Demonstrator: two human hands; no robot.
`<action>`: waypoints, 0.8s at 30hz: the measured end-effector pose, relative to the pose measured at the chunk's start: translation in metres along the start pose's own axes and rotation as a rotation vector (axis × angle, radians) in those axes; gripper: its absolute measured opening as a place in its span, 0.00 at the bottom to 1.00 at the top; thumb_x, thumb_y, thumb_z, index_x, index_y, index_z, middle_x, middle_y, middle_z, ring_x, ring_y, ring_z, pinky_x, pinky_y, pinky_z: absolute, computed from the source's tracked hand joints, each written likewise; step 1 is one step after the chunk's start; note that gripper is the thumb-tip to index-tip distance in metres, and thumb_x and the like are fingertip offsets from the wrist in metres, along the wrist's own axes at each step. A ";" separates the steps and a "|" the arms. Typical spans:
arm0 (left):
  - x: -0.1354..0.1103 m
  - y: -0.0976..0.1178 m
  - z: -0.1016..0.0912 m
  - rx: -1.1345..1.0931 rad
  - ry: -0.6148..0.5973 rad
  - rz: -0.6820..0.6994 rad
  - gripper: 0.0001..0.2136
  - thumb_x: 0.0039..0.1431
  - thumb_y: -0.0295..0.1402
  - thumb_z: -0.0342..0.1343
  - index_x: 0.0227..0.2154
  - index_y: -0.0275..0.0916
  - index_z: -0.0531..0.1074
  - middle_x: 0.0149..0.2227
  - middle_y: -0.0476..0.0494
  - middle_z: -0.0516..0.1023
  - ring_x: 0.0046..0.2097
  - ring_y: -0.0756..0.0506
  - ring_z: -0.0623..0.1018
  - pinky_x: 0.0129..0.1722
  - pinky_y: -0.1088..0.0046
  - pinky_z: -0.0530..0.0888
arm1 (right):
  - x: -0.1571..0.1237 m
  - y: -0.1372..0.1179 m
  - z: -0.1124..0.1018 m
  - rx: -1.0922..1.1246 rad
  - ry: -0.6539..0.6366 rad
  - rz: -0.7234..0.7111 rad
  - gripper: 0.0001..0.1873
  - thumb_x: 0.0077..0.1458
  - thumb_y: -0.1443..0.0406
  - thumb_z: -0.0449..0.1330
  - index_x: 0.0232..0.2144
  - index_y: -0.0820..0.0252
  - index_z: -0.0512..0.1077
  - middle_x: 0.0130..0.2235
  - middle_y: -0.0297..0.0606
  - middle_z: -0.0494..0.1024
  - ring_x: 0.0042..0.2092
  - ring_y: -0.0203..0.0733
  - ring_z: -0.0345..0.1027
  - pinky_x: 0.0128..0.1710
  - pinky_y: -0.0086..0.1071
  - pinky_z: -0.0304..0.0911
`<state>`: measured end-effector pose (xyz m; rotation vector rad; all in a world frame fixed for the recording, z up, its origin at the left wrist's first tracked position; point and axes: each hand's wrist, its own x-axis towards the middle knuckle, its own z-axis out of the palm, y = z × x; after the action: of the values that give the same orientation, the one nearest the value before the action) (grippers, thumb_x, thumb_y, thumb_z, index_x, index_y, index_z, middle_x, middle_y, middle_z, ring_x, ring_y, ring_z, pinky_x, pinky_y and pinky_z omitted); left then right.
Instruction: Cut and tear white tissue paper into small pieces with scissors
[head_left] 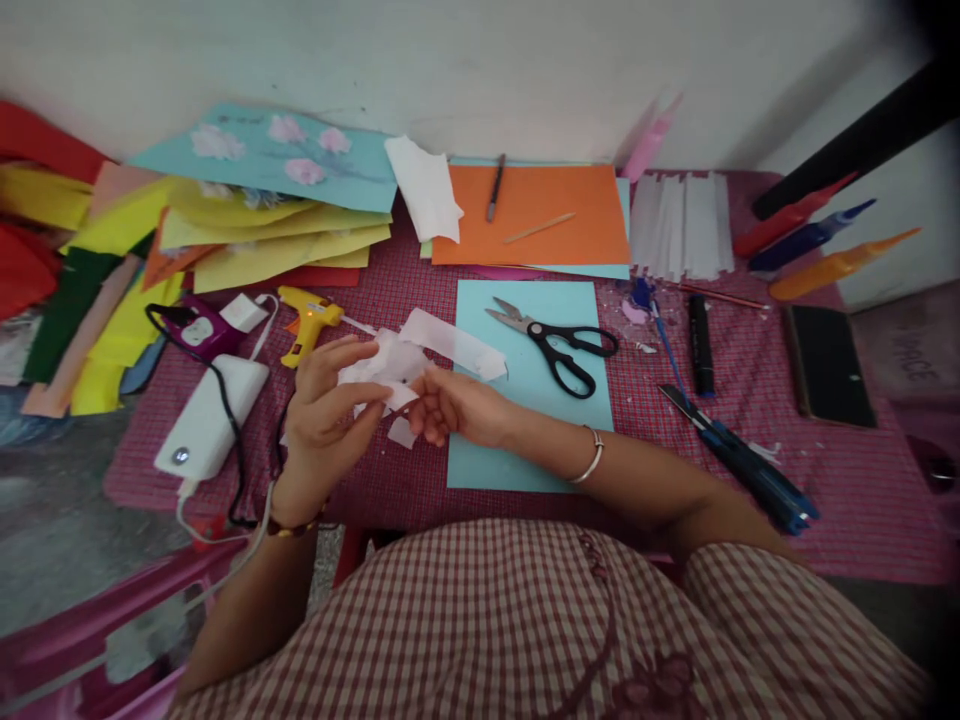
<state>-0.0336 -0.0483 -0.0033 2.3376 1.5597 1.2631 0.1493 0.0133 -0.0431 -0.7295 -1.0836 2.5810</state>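
Note:
My left hand (330,405) pinches a small piece of white paper (401,397) between thumb and fingers. Close on its right is my right hand (461,405), with curled fingers at the paper's other edge. Beneath and behind the hands lies a loose heap of thin white paper scraps (390,352), partly hidden by my left fingers. A white paper strip (450,342) extends from the heap onto a light blue sheet (487,468). Black-handled scissors (551,335) rest on that sheet, blades apart. A yellow glue gun (307,322) lies just beyond my left hand.
At left are a white power bank (212,415) with cables and a purple socket adapter (196,328). Coloured paper (292,235) is stacked behind. Orange paper (577,215) and white strips (682,225) lie at the back. On the right are a utility knife (750,465), marker (700,345) and black notebook (829,365).

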 end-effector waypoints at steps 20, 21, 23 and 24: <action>-0.040 0.043 0.023 -0.750 0.059 -0.975 0.07 0.57 0.30 0.59 0.25 0.38 0.69 0.23 0.53 0.70 0.26 0.53 0.68 0.28 0.78 0.66 | -0.004 0.006 0.005 -0.278 0.087 -0.183 0.08 0.57 0.62 0.58 0.30 0.60 0.64 0.26 0.28 0.70 0.24 0.28 0.63 0.23 0.23 0.59; -0.041 0.043 0.024 -0.768 0.094 -0.983 0.07 0.57 0.30 0.59 0.25 0.38 0.69 0.23 0.53 0.70 0.26 0.53 0.68 0.28 0.78 0.65 | -0.004 0.005 0.005 -0.308 0.136 -0.228 0.06 0.56 0.63 0.58 0.33 0.60 0.65 0.28 0.29 0.71 0.25 0.29 0.63 0.24 0.24 0.60; -0.044 0.043 0.026 -0.770 0.159 -0.996 0.07 0.57 0.31 0.59 0.25 0.38 0.69 0.23 0.54 0.70 0.25 0.53 0.67 0.27 0.78 0.65 | -0.005 0.003 0.005 -0.401 0.263 -0.369 0.08 0.54 0.65 0.59 0.38 0.59 0.65 0.34 0.32 0.72 0.30 0.31 0.65 0.28 0.26 0.63; -0.045 0.043 0.026 -0.749 0.183 -1.000 0.06 0.57 0.31 0.59 0.26 0.38 0.70 0.22 0.54 0.69 0.25 0.53 0.67 0.27 0.78 0.65 | -0.006 0.002 0.005 -0.468 0.311 -0.447 0.09 0.54 0.66 0.59 0.39 0.58 0.65 0.38 0.34 0.71 0.33 0.32 0.65 0.31 0.27 0.64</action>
<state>0.0084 -0.0951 -0.0272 0.8204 1.5460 1.3882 0.1520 0.0060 -0.0395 -0.8353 -1.5500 1.7937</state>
